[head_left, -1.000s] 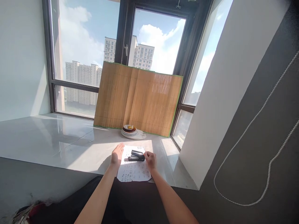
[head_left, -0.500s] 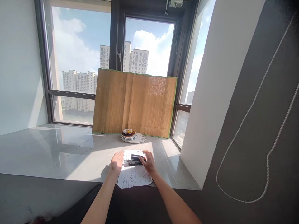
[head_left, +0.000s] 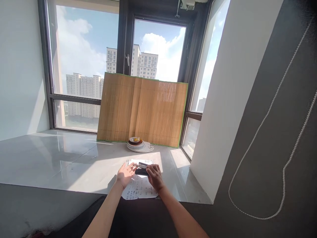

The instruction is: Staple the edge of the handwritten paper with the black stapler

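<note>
My right hand (head_left: 155,175) is closed around one end of a black stapler-like tool (head_left: 142,172). A raised upper part with a silvery inside shows at its far side, so it looks opened up. My left hand (head_left: 125,174) lies palm up to the left of it, fingers stretched out toward the tool. At its fingertips is a thin, light, stick-like piece (head_left: 135,165); whether the fingers grip it I cannot tell. Under both hands lies a white sheet of paper (head_left: 138,191) with rows of handwritten dark marks, partly covered by the hands and the tool.
A stack of small plates (head_left: 135,145) stands beyond the paper, at the foot of a bamboo mat (head_left: 146,112) leaning on the window. The glossy grey sill (head_left: 74,172) carries everything. A bead chain (head_left: 247,145) hangs at the right against the wall.
My right hand has closed on the black tool, which now shows a raised, silvery part. My left hand has turned palm up, its fingers reaching toward the tool.
</note>
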Demonstrator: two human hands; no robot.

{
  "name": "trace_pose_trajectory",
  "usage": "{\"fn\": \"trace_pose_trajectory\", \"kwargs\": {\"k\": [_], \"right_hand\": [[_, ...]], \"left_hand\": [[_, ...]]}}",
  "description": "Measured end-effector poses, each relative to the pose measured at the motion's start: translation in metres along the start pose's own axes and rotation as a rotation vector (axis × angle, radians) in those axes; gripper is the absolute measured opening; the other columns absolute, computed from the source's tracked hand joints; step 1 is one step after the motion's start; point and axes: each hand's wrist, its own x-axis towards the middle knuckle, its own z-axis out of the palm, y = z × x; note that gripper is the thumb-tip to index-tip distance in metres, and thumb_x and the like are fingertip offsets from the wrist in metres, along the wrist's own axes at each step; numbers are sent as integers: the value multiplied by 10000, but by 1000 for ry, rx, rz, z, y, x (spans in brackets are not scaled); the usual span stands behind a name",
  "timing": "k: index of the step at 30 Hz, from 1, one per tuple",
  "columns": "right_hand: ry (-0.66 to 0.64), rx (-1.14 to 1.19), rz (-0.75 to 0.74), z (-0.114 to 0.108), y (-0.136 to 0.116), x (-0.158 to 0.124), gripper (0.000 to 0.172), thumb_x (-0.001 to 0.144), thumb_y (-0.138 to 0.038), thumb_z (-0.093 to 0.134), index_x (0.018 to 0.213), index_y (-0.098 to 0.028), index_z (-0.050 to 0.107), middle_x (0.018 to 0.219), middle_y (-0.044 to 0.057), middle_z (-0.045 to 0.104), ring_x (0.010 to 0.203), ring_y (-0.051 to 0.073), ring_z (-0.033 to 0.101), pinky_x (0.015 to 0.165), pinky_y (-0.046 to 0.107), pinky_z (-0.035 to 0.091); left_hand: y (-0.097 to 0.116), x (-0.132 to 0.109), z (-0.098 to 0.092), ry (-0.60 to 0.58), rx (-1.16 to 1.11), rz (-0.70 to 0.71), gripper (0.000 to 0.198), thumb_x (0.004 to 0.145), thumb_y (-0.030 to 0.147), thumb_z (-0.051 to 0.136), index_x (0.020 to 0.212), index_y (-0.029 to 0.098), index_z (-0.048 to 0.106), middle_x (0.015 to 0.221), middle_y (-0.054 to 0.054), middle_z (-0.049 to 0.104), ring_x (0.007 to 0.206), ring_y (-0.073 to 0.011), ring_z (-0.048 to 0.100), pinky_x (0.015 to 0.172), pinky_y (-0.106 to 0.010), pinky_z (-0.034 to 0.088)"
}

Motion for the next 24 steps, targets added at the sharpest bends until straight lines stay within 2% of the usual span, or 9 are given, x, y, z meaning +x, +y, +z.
{"fn": "trace_pose_trajectory", "kwargs": {"k": [3,7,9,13,15,18,20,24], "right_hand": [[-29,-37,-75,-1,-1,1,329,912,47,578,1053,-240,653,1135,65,744,1067,256,597,987,398,420],[-1,-52,43,-5,0,0,383,852,64,599,1084,-232,675,1120,70,731,1039,262,581,950,386,423],[4,-70,57,-6,0,0,390,856,61,603,1098,-233,684,1102,70,729,1038,265,577,958,389,421],[-51,-82,-84,-8,-4,1,423,890,59,572,1167,-240,683,1139,67,745,1092,260,590,1038,414,393],[-52,-86,-84,-9,-5,2,447,881,65,564,1186,-241,676,1148,65,748,1098,257,595,1041,413,391],[-21,-80,12,-10,-4,2,428,879,48,574,1185,-236,667,1134,76,744,1080,270,601,1000,407,413],[-18,-38,100,-10,-3,1,366,908,4,591,1181,-231,656,1117,81,743,1048,277,616,969,407,426],[-23,57,270,-4,-1,-1,255,950,-114,636,1180,-223,645,1029,71,733,951,278,661,910,395,450]], "left_hand": [[1,-2,1,-4,-108,-18,691,1062,641,255,1401,202,666,1615,-245,612,1561,-322,565,1214,-412,505],[1,-2,2,63,-349,-115,559,1115,483,275,1400,196,659,1608,-208,627,1549,-270,581,1221,-357,503],[0,0,2,57,-391,-125,537,1124,476,291,1425,201,641,1614,-188,623,1545,-253,584,1211,-335,516],[-6,3,0,37,-384,-145,558,1120,498,329,1509,210,608,1535,-178,674,1535,-251,592,1193,-328,540],[-7,4,1,28,-403,-145,564,1113,493,373,1545,204,593,1530,-175,676,1528,-247,598,1190,-309,545],[-6,3,2,34,-415,-165,563,1109,469,393,1584,231,579,1518,-145,688,1530,-240,597,1210,-310,538],[-4,1,4,79,-376,-149,567,1102,437,393,1613,257,560,1538,-127,682,1565,-237,561,1233,-329,522],[3,-7,3,191,-258,44,679,1045,366,476,1709,226,443,1700,-160,554,1641,-281,465,1271,-393,478]]}}
